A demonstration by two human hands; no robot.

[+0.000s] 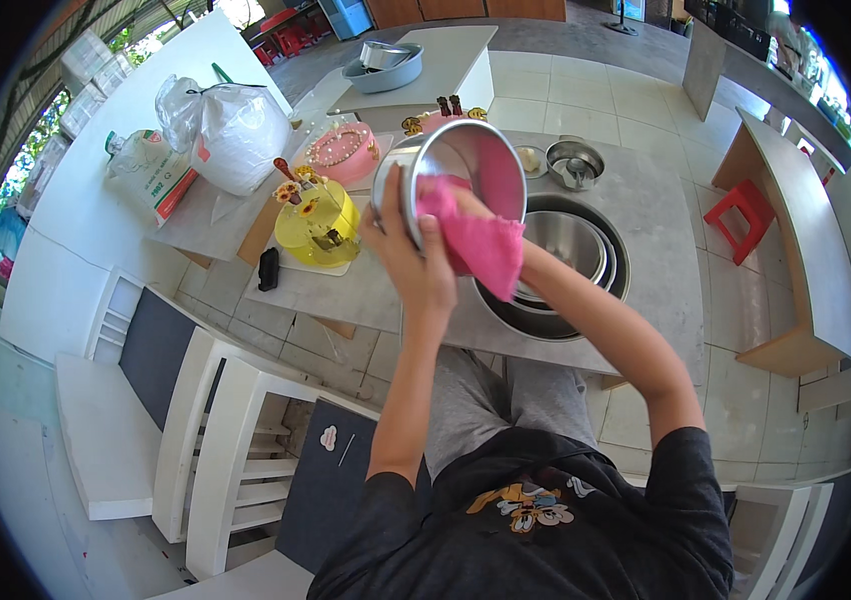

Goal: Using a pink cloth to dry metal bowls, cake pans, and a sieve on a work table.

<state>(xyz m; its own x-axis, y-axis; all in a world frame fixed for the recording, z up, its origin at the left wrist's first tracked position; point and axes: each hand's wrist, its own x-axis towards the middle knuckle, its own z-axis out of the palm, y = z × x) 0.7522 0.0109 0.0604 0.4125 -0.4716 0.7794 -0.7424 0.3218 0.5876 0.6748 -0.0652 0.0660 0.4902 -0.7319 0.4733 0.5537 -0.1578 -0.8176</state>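
Note:
A deep stainless steel bowl [498,150] is raised over the table, tilted so that its mouth faces right. My left hand [411,250] grips the bowl's left side, thumb near the rim and fingers around the outer wall. A bright pink cloth [489,252] is bunched in my right hand [470,203], which reaches into the mouth and presses the cloth to the inside. Part of the cloth hangs out over the rim, and most of the right fingers are hidden by it. Below on the right, nested steel bowls [563,243] sit inside a wide dark basin [622,272].
A yellow decorated cake [318,228] stands left on the grey table [661,240], with a pink cake [343,152] behind. Small metal bowls [575,160] lie at the back right. Filled plastic bags [238,135] are at the far left. White chairs [208,440] stand beside me.

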